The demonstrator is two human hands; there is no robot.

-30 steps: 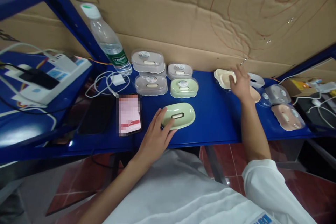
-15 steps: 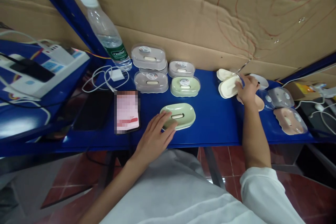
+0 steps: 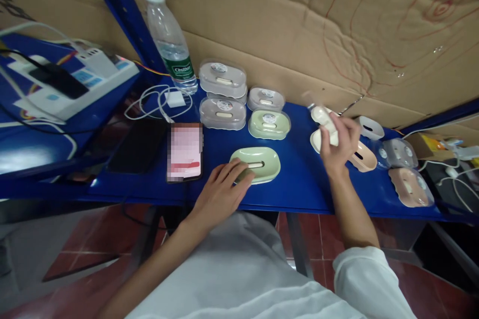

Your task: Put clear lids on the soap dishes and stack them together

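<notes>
A light green soap dish (image 3: 271,165) with a pale bar in its central slot lies before me. My left hand (image 3: 224,184) grips its left side, fingertips inside the rim beside the bar. My right hand (image 3: 340,142) is raised over the cream soap dish trays (image 3: 315,142), closed on a small white object (image 3: 319,113) with a clear, blurred tip; its exact kind is unclear. Just right of this hand lies a peach soap dish base (image 3: 365,158), and behind it a white slotted base (image 3: 370,128).
Lidded soap dishes (image 3: 223,113) stand along the back, near a water bottle (image 3: 175,50). A phone (image 3: 185,152) and a white cable with charger (image 3: 174,99) lie left; a power strip (image 3: 82,94) sits further left. A lidded peach dish (image 3: 410,188) is at right.
My right hand has lifted and moved left from the peach base, which now shows more fully, and holds the small white object. My left hand stays at the green dish, fingers nearer the bar.
</notes>
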